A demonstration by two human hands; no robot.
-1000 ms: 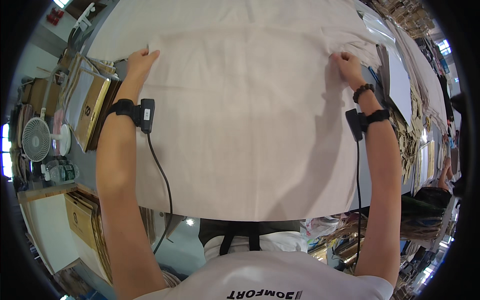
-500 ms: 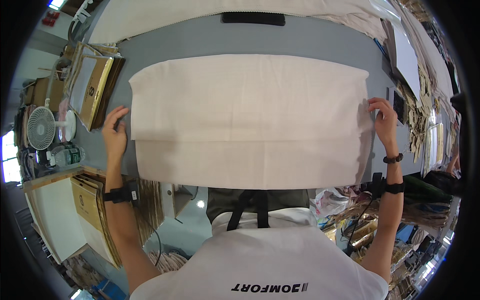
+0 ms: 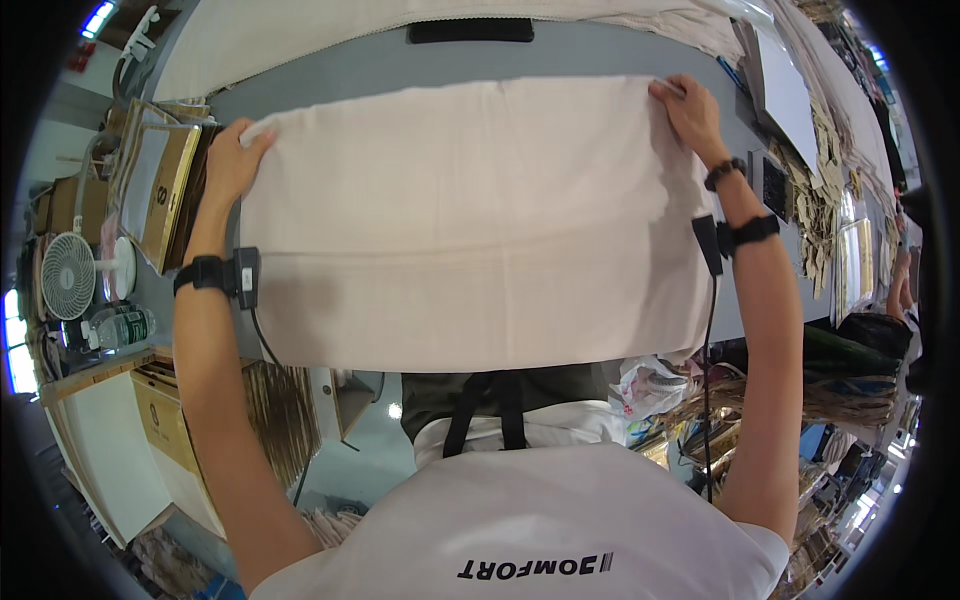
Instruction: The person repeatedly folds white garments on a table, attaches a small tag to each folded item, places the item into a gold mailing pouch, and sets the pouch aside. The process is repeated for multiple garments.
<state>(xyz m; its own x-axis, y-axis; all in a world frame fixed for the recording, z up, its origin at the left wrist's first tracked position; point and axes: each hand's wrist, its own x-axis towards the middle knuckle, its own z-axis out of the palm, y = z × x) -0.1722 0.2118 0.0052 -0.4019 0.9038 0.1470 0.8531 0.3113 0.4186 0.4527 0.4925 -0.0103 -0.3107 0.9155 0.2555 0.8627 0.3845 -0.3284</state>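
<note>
A wide pale beige cloth lies folded on the grey table, with a fold line running across it and its near edge at my waist. My left hand is closed on the cloth's far left corner, thumb over the top. At the far right corner, my right hand pinches the cloth, which lifts slightly between the fingers. Both arms are stretched forward along the cloth's sides, and each wears a dark strap with a small device and cable.
A black bar lies beyond the cloth, before more pale fabric. Flat gold-and-brown packages stand at the left, near a white fan and a plastic bottle. A white board and brown scraps lie right.
Both hands have moved forward from the cloth's sides to its far corners and taken hold of them. The far edge has shifted and creased, and the right corner is drawn inward.
</note>
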